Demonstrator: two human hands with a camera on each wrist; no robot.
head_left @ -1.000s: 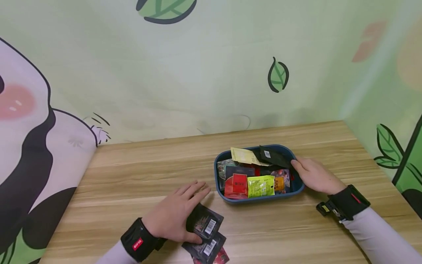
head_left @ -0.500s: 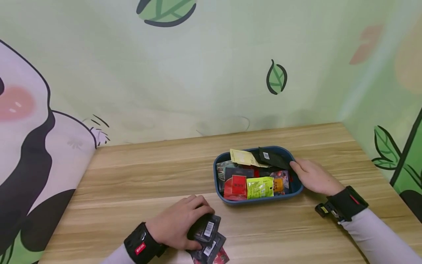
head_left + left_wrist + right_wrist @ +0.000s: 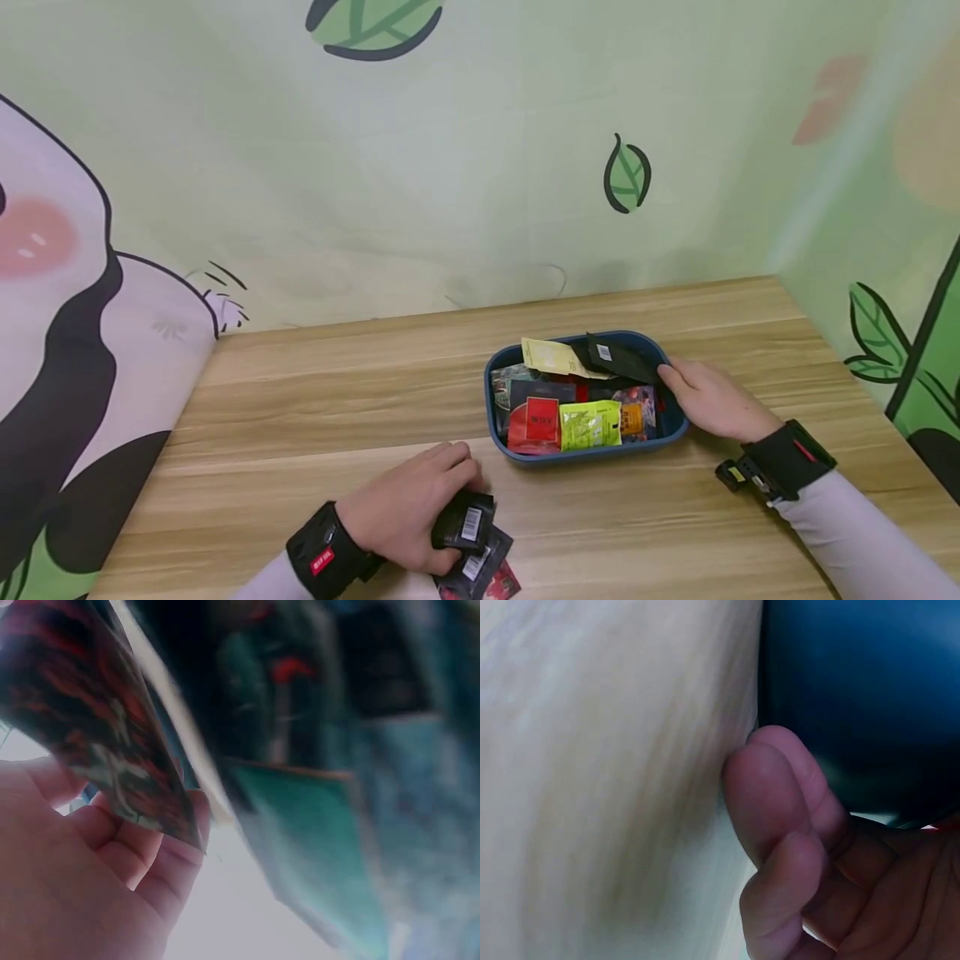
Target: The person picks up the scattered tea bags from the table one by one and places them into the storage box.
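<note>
My left hand (image 3: 411, 510) pinches a black packet (image 3: 463, 522) with a white barcode label, thumb at its near side and fingers curled over the far edge. In the left wrist view this packet (image 3: 112, 742) shows a dark, red-streaked face and bends slightly. Beneath it on the table lie another black packet (image 3: 487, 563) with a barcode and a red packet (image 3: 504, 582), both partly covered. My right hand (image 3: 716, 398) grips the right end of a blue oblong box (image 3: 592, 457), thumb over the rim. In the right wrist view its fingers bend against the blue wall (image 3: 855, 697).
Inside the box are several packets: a yellow-green one (image 3: 591, 425), a red one (image 3: 542, 419), a cream one (image 3: 555, 357) and a black one (image 3: 621, 357). Wood-grain table (image 3: 322, 392) surrounds it. A printed backdrop (image 3: 465, 183) stands behind.
My left hand has gone from spread fingers over the black packets to curled fingers, lifting and bending the top packet. My right hand has stayed on the box.
</note>
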